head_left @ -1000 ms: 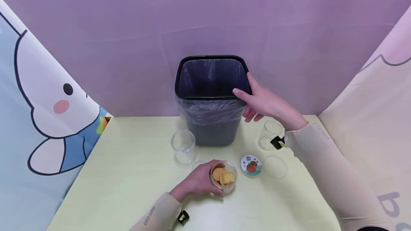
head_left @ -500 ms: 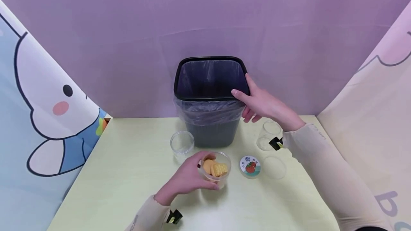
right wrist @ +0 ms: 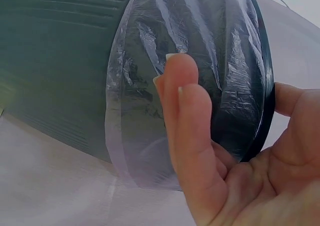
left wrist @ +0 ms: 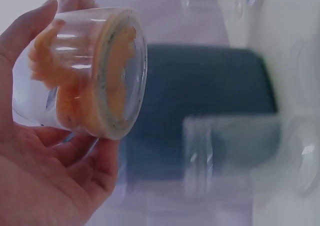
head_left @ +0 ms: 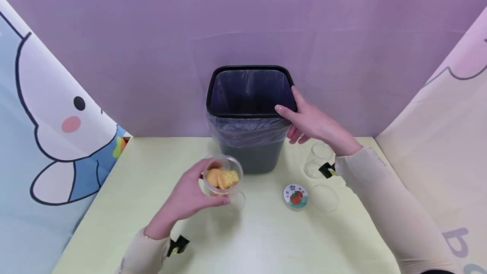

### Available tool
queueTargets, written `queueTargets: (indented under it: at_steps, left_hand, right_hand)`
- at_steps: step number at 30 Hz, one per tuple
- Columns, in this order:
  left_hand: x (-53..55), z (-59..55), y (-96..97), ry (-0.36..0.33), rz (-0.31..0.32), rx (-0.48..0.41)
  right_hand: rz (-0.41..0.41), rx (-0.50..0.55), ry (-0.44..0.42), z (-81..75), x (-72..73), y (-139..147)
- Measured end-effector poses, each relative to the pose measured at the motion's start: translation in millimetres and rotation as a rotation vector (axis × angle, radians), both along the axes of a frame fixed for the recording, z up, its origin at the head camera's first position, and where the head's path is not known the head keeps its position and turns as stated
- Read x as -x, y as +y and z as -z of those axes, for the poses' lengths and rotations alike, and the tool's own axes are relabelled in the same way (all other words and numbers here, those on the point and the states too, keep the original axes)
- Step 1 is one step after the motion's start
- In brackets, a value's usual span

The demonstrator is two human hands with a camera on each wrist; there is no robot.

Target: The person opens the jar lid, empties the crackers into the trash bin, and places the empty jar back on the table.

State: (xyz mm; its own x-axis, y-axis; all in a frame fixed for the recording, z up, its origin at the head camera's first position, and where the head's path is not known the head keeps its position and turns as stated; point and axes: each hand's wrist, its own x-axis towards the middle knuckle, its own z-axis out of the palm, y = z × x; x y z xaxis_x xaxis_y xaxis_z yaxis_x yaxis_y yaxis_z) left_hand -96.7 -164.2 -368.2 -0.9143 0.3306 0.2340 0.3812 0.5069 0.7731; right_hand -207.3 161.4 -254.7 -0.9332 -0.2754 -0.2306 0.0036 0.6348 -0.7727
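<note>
My left hand holds a clear plastic jar of biscuits above the table, thumb and fingers curled round its side. The jar has no lid on it, and its mouth tilts toward the head camera. My right hand grips the rim of a dark grey trash bin at its right front corner. Its thumb lies over the rim, while several fingers extend down outside against the bin liner. Partly hidden behind the held jar stands another clear jar, blurred in the left wrist view.
A clear lid ring lies below the bin. To its right are a lid with a tomato picture and another clear round lid. A clear jar stands near the right sleeve. Purple cloth hangs behind the table.
My left hand has lifted the jar of biscuits and carried it left and away from me, in front of the other clear jar. The right hand stays on the bin's rim.
</note>
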Motion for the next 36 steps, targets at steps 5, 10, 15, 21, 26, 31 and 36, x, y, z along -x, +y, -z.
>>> queueTargets:
  at_steps: [5,10,15,21,26,31,36]
  left_hand:
    - [9.1,-18.2,-24.5,0.011,-0.108,0.037]
    - [19.5,-36.5,-46.5,0.005,-0.191,0.084]
    - [30.6,-54.3,-64.3,0.004,-0.252,0.110]
    - [46.9,-67.9,-79.5,0.020,-0.330,0.127]
    - [60.7,-79.8,-88.4,0.102,-0.356,0.168]
    - [72.9,-93.1,-90.4,0.198,-0.377,0.201]
    - [78.0,-107.9,-85.2,0.253,-0.413,0.254]
  right_hand:
    - [0.005,0.009,-0.002,-0.4,0.0,0.8]
    - [0.008,0.009,-0.001,0.9,0.8,-0.6]
    - [0.019,0.021,-0.002,2.5,1.4,-3.9]
    - [0.008,0.035,-0.001,2.1,1.3,-7.1]
    - [-0.001,0.026,-0.004,2.0,3.0,-9.5]
    - [0.000,0.026,0.002,3.5,4.5,-10.5]
    - [0.004,0.039,0.002,4.9,6.0,-11.8]
